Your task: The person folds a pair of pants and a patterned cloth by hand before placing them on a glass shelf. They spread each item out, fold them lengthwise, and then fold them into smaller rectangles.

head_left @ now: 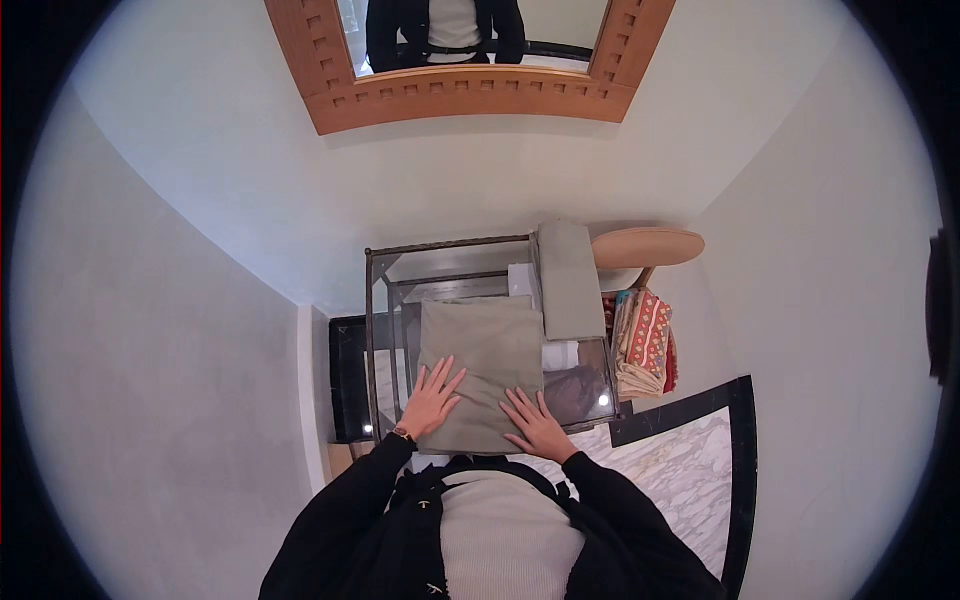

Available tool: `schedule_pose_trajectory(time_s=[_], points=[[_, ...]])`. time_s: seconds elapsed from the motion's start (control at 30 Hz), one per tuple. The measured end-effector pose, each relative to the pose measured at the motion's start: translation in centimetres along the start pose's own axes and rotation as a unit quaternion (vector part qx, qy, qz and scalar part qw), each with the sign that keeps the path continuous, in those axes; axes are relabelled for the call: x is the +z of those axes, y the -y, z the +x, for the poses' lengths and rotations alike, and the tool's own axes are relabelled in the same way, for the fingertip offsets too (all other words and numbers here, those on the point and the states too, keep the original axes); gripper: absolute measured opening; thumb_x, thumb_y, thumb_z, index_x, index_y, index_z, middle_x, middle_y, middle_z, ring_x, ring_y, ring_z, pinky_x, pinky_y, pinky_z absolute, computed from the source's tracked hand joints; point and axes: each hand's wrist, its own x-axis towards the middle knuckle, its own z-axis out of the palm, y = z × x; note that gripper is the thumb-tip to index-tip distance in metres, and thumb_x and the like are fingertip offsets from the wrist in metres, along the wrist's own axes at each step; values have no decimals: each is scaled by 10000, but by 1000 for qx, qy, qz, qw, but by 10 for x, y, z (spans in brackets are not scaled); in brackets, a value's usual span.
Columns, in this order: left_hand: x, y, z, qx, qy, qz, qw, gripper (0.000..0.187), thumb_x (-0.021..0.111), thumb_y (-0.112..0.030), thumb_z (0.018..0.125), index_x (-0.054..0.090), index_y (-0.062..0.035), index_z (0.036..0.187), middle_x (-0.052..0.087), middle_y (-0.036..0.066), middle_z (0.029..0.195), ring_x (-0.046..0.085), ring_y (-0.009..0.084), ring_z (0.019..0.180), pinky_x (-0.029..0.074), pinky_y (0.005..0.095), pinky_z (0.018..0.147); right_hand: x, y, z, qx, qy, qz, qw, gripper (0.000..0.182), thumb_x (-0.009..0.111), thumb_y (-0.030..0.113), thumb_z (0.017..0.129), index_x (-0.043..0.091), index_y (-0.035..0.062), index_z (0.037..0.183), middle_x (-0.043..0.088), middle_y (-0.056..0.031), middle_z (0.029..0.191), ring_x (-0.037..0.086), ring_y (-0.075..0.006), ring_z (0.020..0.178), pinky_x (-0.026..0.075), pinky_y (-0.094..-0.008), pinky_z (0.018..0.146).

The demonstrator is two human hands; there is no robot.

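Observation:
A folded grey-green cloth (482, 345) lies on a glass-topped table (440, 265) in front of me. My left hand (431, 400) rests flat on the left part of the cloth, fingers spread. On its lower right part lies my right hand (535, 424), also with the fingers apart. Slight creases run across the fabric between the two hands. A second folded cloth (570, 285) of the same colour lies at the table's back right, beside the first one.
Right of the table, a wooden chair (648, 247) bears a stack of folded patterned textiles (645, 345). Through the glass, a dark item (574, 393) shows on a lower level. A wood-framed mirror (470, 95) hangs on the wall ahead. The floor (680, 470) is marble with a black border.

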Motion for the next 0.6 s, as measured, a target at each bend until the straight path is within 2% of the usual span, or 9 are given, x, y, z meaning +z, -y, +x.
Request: schedule_pose_trajectory(time_s=[0.17, 0.23, 0.33, 0.43, 0.47, 0.53, 0.57, 0.6], points=[[-1, 4, -6, 12, 9, -6, 1000, 603, 443, -355, 969, 263, -149, 1506, 215, 101, 1567, 215, 263, 1441, 194, 488, 1156, -24, -7, -11, -53, 52, 29, 997, 848, 563, 593, 849, 280, 119, 1493, 217, -164, 1553, 183, -343, 1444, 153, -532, 1156], [-10, 7, -14, 52, 37, 24, 998, 619, 443, -376, 966, 257, -138, 1507, 219, 101, 1566, 218, 260, 1440, 188, 481, 1160, -31, -9, -14, -72, 71, 8, 995, 897, 594, 611, 814, 272, 127, 1497, 214, -163, 1554, 201, -337, 1440, 180, -518, 1153], [-15, 18, -37, 89, 64, 20, 994, 689, 466, -450, 937, 251, -128, 1507, 227, 105, 1562, 221, 261, 1440, 175, 474, 1166, -33, -10, -18, -66, 118, -28, 990, 847, 671, 418, 805, 258, 190, 1509, 190, -140, 1567, 198, -334, 1443, 196, -515, 1152], [-26, 19, -57, 104, 85, -6, 991, 824, 508, -567, 867, 250, -113, 1504, 232, 121, 1558, 214, 270, 1442, 168, 466, 1171, -19, -11, -19, -80, 112, -193, 972, 860, 679, 221, 758, 261, 257, 1509, 183, -117, 1575, 196, -327, 1447, 215, -511, 1147], [-31, 17, -62, 107, 92, -14, 990, 876, 523, -609, 839, 251, -106, 1503, 233, 129, 1556, 211, 275, 1443, 167, 462, 1173, -17, -11, -21, -69, 113, -160, 978, 861, 664, 184, 751, 262, 268, 1508, 185, -111, 1576, 196, -323, 1448, 222, -511, 1145], [-41, 15, -70, 108, 101, -28, 989, 959, 603, -608, 781, 241, -90, 1502, 222, 140, 1558, 203, 282, 1446, 174, 457, 1172, -28, -4, -19, -46, 114, -95, 988, 872, 635, 109, 739, 264, 289, 1507, 189, -100, 1577, 196, -316, 1450, 235, -512, 1139], [-45, 13, -72, 109, 105, -35, 988, 1002, 643, -608, 752, 237, -81, 1502, 216, 145, 1558, 200, 286, 1447, 178, 454, 1172, -24, -4, -21, -51, 98, -115, 987, 871, 638, 107, 739, 266, 286, 1506, 191, -100, 1576, 196, -317, 1450, 238, -511, 1138], [-48, 11, -71, 110, 136, 16, 984, 1022, 683, -565, 727, 230, -78, 1502, 209, 150, 1560, 198, 290, 1447, 182, 453, 1172, -17, -6, -23, -56, 82, -136, 986, 870, 640, 106, 739, 268, 283, 1505, 193, -100, 1575, 196, -317, 1450, 241, -510, 1137]])
